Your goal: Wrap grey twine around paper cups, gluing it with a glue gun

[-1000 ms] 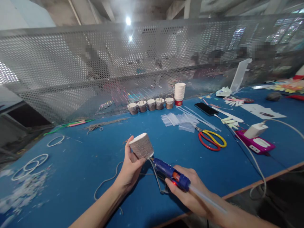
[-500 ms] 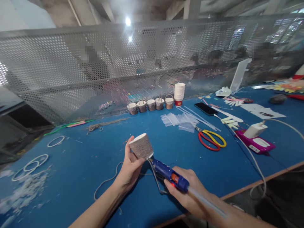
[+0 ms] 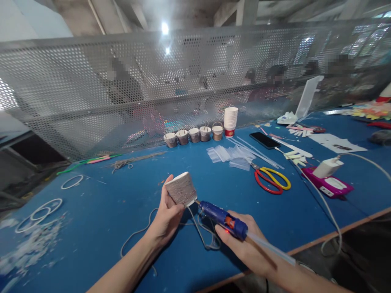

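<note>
My left hand is closed around a paper cup wrapped in grey-brown cord, tilted on its side with its white edge showing. Loose cord trails from the cup's lower end down to the table and loops left behind my wrist. In my right hand is a blue hot glue gun, with a clear glue stick sticking out of its back and a small red light lit. Its metal nozzle points at the cup's lower right edge, at or very near it.
Several cord-wrapped cups stand by the perforated screen, beside stacked paper cups. Clear plastic strips, scissors, a phone and a magenta power strip lie right. White rings and scraps lie left.
The glue gun and my right hand have moved slightly right, away from my left thumb along the cup's edge. My left hand and the cup have barely moved.
</note>
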Demonstrator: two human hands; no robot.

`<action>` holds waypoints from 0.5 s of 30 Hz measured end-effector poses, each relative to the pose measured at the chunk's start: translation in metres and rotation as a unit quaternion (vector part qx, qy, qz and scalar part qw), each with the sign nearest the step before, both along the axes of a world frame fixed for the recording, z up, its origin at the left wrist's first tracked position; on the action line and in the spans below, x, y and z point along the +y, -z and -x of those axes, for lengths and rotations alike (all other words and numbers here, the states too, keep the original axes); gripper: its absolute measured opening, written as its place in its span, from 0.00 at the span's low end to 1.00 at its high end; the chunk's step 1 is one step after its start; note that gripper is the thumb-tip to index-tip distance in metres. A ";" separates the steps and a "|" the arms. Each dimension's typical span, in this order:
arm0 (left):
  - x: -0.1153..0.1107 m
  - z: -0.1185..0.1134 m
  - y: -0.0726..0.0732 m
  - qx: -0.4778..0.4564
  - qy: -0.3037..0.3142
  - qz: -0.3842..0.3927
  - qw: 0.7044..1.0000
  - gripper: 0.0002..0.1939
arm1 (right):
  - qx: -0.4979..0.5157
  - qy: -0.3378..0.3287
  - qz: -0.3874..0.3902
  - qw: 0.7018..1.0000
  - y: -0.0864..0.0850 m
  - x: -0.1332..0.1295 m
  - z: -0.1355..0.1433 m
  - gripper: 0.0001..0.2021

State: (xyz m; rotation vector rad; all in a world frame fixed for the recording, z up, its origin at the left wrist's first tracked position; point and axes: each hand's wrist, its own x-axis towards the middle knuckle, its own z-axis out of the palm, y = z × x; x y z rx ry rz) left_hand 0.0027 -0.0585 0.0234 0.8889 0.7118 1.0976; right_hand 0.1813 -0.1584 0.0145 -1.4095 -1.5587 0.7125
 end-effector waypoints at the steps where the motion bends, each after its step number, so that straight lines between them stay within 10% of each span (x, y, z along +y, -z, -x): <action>1: 0.000 0.000 0.000 0.000 0.000 0.001 1.000 0.45 | 0.001 -0.002 0.002 1.000 -0.001 0.000 0.000 0.12; 15: 0.001 0.003 -0.001 -0.004 0.026 0.013 1.000 0.45 | -0.010 0.004 -0.003 1.000 -0.006 -0.002 0.004 0.11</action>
